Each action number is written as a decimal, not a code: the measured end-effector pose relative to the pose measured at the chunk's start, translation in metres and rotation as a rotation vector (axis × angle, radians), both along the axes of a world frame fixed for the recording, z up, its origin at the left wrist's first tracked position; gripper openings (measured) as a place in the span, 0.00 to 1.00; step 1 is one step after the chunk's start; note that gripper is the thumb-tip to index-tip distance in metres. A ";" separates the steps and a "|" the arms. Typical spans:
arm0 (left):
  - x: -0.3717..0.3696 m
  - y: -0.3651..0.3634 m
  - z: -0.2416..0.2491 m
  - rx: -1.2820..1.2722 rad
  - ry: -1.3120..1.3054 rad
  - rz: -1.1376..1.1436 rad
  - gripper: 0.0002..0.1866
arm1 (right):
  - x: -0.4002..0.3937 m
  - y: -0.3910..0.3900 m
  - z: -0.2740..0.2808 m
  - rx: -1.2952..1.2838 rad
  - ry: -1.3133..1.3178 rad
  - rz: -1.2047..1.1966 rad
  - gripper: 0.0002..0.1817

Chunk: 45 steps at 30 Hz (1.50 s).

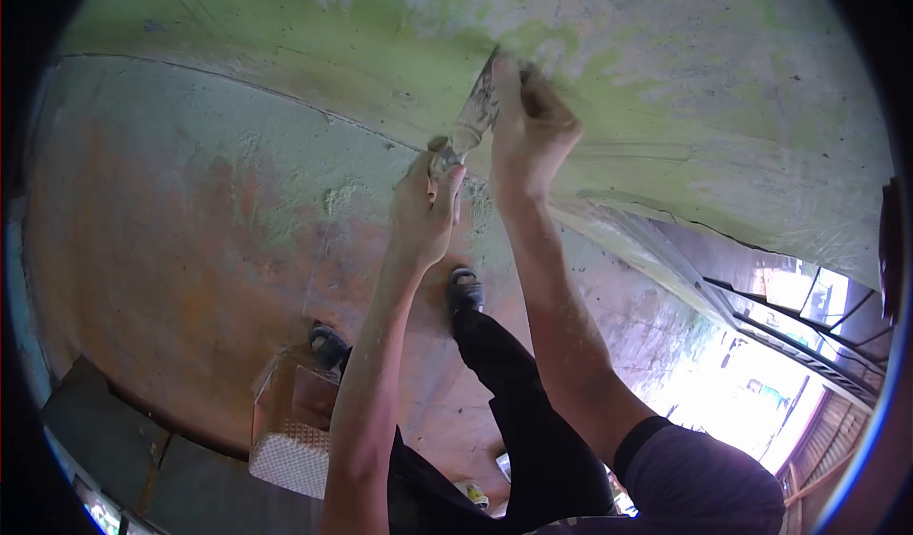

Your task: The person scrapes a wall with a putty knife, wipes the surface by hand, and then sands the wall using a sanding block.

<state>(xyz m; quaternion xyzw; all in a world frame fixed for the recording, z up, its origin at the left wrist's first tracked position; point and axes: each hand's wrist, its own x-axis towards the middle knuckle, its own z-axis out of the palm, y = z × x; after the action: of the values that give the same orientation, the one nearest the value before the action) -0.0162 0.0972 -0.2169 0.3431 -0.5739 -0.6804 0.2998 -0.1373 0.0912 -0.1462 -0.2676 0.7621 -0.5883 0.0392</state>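
My left hand [426, 197] is wrapped round the handle of a putty knife [478, 105], whose smeared blade points up and away from me. My right hand [535, 136] is beside the blade, its fingers curled in and its thumb side at the blade's edge near the tip. Motion blurs these fingers, and whatever they may pinch is hidden. Just beyond both hands rises a wall [380, 88] with green paint and pale, worn patches. Dust marks the skin of my hands.
The reddish-brown floor [190, 250] has pale dust and crumbs along the wall. My sandalled feet [465, 290] stand on it. A white woven-looking box or seat [290, 461] is at lower left, near dark panels [105, 430]. At right is a bright opening with metal bars [808, 345].
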 end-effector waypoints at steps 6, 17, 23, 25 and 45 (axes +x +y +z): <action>0.003 -0.003 -0.019 -0.058 -0.253 -0.068 0.28 | 0.011 0.000 -0.010 0.011 0.029 -0.128 0.26; -0.025 0.030 -0.003 -0.138 -0.155 -0.057 0.16 | -0.013 0.038 0.003 -0.173 -0.206 -0.142 0.17; -0.015 0.034 0.021 -0.165 -0.202 -0.021 0.17 | -0.016 0.044 0.025 -0.166 -0.365 -0.087 0.20; -0.019 0.036 0.032 -0.216 -0.181 0.022 0.16 | -0.009 0.041 0.041 -0.282 -0.413 -0.124 0.20; -0.039 0.064 0.073 -0.149 -0.178 -0.073 0.23 | -0.035 0.079 0.068 -0.322 -0.226 -0.062 0.09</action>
<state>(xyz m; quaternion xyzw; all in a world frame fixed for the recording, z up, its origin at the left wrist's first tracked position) -0.0550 0.1614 -0.1436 0.3579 -0.6594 -0.6131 0.2474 -0.1727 0.1697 -0.0781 -0.1790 0.6568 -0.7297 0.0634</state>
